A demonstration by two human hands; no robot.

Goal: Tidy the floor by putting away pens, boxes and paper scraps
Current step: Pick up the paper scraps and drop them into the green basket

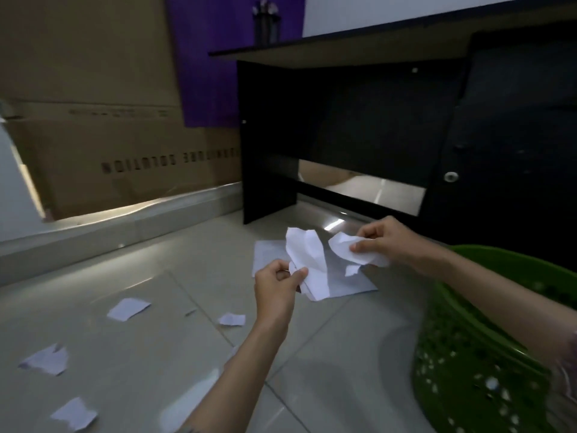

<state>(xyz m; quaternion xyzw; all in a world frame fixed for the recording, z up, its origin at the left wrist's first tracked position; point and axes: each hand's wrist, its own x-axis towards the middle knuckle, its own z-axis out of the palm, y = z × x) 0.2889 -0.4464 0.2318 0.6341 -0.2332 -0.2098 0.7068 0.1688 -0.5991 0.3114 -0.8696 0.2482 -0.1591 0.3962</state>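
My left hand (278, 282) pinches a crumpled white paper piece (307, 260) above the tiled floor. My right hand (387, 240) grips a second crumpled paper scrap (346, 250), a short gap apart from the first. Beneath both lies a flat white sheet (352, 282) on the floor. Several torn scraps are scattered to the left: one (128, 308), a small one (232, 319), one (46, 359) and one at the near left (75, 414). A green perforated basket (468, 364) stands at the right, under my right forearm.
A black desk (374, 126) with an open knee space stands straight ahead, a dark pen holder (266, 21) on its top. Large flattened cardboard boxes (109, 145) lean against the left wall above a pale skirting board (125, 226).
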